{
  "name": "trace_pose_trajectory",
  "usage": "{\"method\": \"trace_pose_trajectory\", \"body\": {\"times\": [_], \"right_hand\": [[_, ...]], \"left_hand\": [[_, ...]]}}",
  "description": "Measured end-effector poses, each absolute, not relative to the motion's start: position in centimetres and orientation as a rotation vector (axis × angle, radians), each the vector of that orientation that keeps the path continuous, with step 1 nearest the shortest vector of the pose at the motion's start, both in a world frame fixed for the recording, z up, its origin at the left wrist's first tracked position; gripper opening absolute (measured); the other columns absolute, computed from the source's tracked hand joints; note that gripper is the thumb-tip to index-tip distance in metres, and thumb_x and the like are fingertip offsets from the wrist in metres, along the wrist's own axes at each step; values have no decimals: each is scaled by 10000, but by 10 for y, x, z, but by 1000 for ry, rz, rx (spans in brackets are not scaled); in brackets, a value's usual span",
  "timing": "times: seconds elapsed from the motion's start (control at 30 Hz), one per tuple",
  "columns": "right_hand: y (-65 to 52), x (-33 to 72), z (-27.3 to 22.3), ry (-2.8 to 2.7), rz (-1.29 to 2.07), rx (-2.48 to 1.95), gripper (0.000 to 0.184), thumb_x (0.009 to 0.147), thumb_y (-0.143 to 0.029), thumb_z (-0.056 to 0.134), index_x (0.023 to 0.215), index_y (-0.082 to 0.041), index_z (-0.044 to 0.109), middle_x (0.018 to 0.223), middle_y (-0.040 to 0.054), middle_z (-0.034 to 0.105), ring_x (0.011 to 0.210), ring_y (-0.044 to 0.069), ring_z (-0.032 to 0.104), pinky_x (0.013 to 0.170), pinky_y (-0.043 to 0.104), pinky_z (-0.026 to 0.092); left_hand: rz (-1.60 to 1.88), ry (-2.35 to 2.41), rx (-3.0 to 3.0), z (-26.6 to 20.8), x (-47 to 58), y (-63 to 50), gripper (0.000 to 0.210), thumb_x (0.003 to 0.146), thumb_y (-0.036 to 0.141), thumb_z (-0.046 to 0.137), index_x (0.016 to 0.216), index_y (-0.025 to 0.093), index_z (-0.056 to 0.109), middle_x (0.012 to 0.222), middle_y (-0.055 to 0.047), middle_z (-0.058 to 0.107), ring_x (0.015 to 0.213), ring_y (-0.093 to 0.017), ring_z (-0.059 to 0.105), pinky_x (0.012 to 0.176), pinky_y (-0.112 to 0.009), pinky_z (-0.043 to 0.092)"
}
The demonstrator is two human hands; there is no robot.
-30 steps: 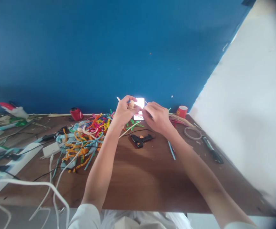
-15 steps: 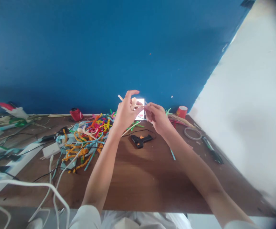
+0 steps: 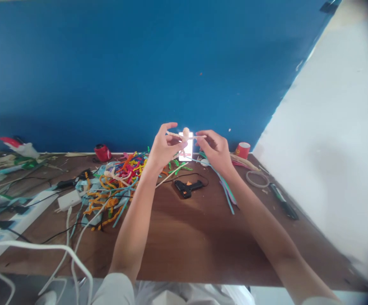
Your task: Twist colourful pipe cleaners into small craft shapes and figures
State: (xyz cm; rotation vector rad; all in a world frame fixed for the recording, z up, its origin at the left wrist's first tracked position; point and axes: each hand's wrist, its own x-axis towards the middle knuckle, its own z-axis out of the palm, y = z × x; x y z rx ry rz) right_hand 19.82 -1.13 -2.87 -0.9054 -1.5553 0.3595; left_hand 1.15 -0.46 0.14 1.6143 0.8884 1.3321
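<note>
A small cream figure [image 3: 186, 132], with a round head and thin outstretched arms that look like twisted pipe cleaner, is held up in front of the wall. My left hand [image 3: 163, 148] grips its body from the left between thumb and fingers, its index finger raised. At the other side, my right hand [image 3: 217, 150] pinches the tip of the figure's right-hand arm. Behind the figure glows a bright phone-like screen [image 3: 189, 149], partly covered by it. Below the hands lies a black hot glue gun [image 3: 188, 187] on the brown table [image 3: 190, 237].
A heap of colourful pipe cleaners [image 3: 110, 190] spreads to the left, near a white adapter [image 3: 69, 200], cables and a power strip [image 3: 28, 220]. A red can [image 3: 102, 152] and red paper cup [image 3: 242, 150] stand by the wall. Rightward lie a tape ring [image 3: 257, 178] and a cutter [image 3: 284, 202].
My hands have moved slightly apart, the left one leftward and the right one rightward. The figure's head and arms now show between them, and the right-hand arm is stretched out straight.
</note>
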Motion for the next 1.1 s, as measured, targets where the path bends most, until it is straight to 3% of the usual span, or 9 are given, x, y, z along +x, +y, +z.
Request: {"method": "trace_pose_trajectory", "body": {"times": [0.1, 0.17, 0.3, 0.4, 0.57, 0.83, 0.97, 1.1], "right_hand": [[-14, 194, -28, -1625, 362, -885, 321, 916, -483, 616, 1069, -215, 703, 985, 47, 741, 818, 175, 673, 673, 280, 476], [-15, 192, -28, -1658, 319, -877, 303, 930, -480, 598, 1008, -210, 711, 976, 52, 741, 832, 182, 672, 697, 284, 476], [-13, 194, -29, -1682, 256, -920, 329, 957, -487, 547, 865, -204, 688, 770, 26, 691, 697, 159, 612, 646, 274, 435], [-13, 196, -29, -1652, 211, -955, 333, 963, -481, 538, 829, -202, 663, 703, 13, 653, 628, 143, 564, 614, 268, 402], [-15, 194, -28, -1649, 34, -1016, 303, 965, -431, 538, 795, -206, 649, 703, 24, 662, 614, 149, 552, 625, 285, 375], [-14, 187, -28, -1576, -167, -1101, 280, 949, -398, 540, 745, -217, 606, 653, 13, 630, 561, 137, 484, 612, 295, 334], [-17, 190, -24, -1553, -112, -1058, 304, 963, -422, 530, 748, -218, 600, 676, 19, 630, 579, 141, 503, 622, 300, 340], [-22, 190, -20, -1567, -45, -985, 302, 977, -424, 515, 783, -217, 617, 736, 28, 662, 607, 146, 544, 639, 298, 377]], "left_hand": [[1307, 845, 1550, -1, 13, -4, 931, 712, 199, 816, 1479, 200, 289, 887, -14, 715, 709, -117, 675, 632, -218, 526], [1286, 847, 1530, -3, 14, -4, 983, 707, 203, 822, 1507, 190, 252, 920, -33, 728, 743, -128, 686, 660, -227, 532], [1273, 871, 1561, -3, 15, -3, 605, 742, 272, 811, 1271, 159, 541, 964, -69, 740, 735, -127, 681, 638, -223, 530], [1305, 814, 1606, -3, 15, -2, 335, 834, 348, 731, 1087, 150, 636, 919, -75, 746, 744, -140, 696, 624, -222, 541], [1334, 895, 1737, -9, 15, 4, 364, 962, 474, 538, 996, 144, 688, 956, -118, 761, 797, -176, 725, 629, -238, 557], [1433, 1191, 2173, -10, 20, -2, 325, 1012, 361, 437, 949, 161, 686, 798, -76, 739, 686, -150, 686, 627, -245, 502], [1423, 938, 1963, -7, 25, -7, 249, 939, 416, 595, 992, 178, 647, 846, -56, 735, 754, -151, 698, 656, -241, 518], [1260, 755, 1654, -10, 30, -5, 427, 814, 398, 763, 1130, 178, 580, 906, -48, 727, 748, -130, 681, 666, -235, 527]]}}
